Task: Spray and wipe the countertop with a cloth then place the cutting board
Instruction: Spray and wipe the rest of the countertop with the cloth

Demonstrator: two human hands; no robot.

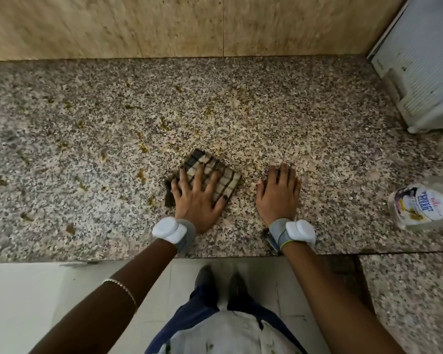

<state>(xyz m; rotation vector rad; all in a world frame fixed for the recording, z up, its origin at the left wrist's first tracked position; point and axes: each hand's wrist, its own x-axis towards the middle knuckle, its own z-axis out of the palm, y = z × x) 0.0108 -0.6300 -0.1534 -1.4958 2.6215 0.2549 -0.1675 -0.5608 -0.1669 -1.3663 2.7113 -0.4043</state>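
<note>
A folded checked cloth [221,176], beige with dark brown stripes, lies on the speckled granite countertop [317,129] near its front edge. My left hand [197,198] presses flat on the cloth with fingers spread. My right hand [279,192] rests flat on the bare stone just right of the cloth, holding nothing. Yellow-brown food smears [141,148] dot the counter to the left and behind the cloth. A clear spray bottle [425,203] with a blue-lettered label lies at the right edge. No cutting board is in view.
A white ribbed plastic rack [420,70] stands at the back right corner. A beige tiled wall [164,24] backs the counter. A lower granite ledge [409,297] sits at the front right, and white floor tiles [36,297] lie below.
</note>
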